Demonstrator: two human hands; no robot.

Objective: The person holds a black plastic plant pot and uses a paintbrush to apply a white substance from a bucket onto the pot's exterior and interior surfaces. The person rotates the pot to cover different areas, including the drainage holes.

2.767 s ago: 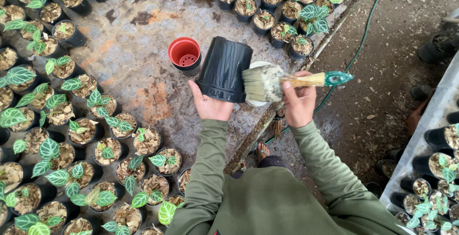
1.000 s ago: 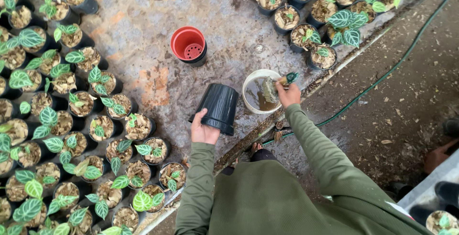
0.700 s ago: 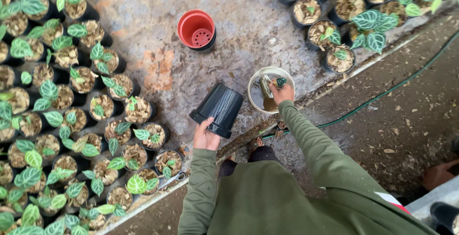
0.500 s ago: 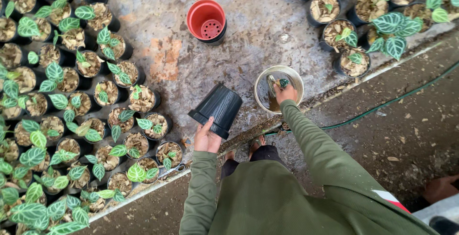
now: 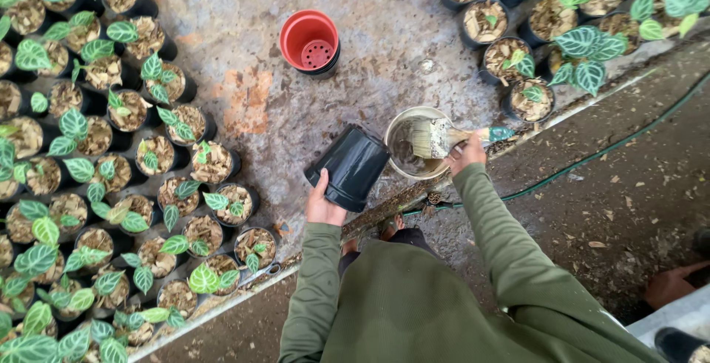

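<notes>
brush (image 5: 436,137) now lifted over bowl (image 5: 399,123)

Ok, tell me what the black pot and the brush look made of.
Black pot in the left hand: likely thin plastic, smooth with a dull sheen. Brush in the right hand: pale, straw-like bristles, natural or synthetic unclear; pale handle with a teal end, maybe painted wood.

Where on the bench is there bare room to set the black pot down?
Bare stained bench lies between the red pot, the seedling rows and the black pot in the left hand. The right hand holds a brush over the bowl. Upper right plants crowd.
</notes>
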